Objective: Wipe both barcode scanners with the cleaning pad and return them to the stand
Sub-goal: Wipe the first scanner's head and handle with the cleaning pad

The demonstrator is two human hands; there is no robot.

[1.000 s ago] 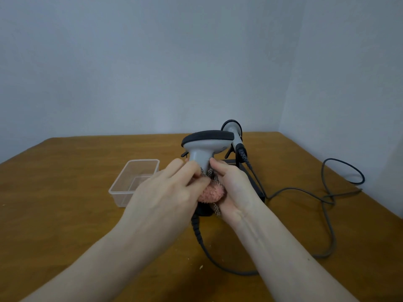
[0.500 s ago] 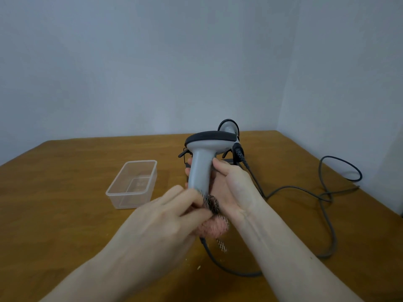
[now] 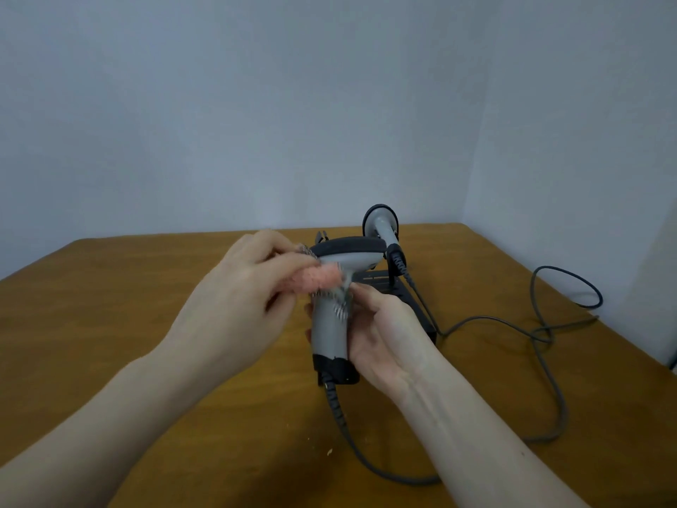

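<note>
Pink cleaning pad [image 3: 318,280], pinched by left hand [image 3: 241,298], touches scanner [image 3: 335,306].

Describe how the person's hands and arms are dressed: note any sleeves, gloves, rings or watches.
Both forearms are bare up to the frame's edge, with no sleeves in view. The left hand and right hand wear no gloves; no rings, watch or wristband show.

No text, label, brand, number or sign can be read anywhere in the frame. The grey scanner [image 3: 331,317] at the centre shows only plain grey and black plastic, and the second scanner [image 3: 381,223] on the black stand [image 3: 410,306] just right of centre carries no legible marking. The wooden bench [image 3: 110,324] across the lower half is likewise unmarked.
</note>
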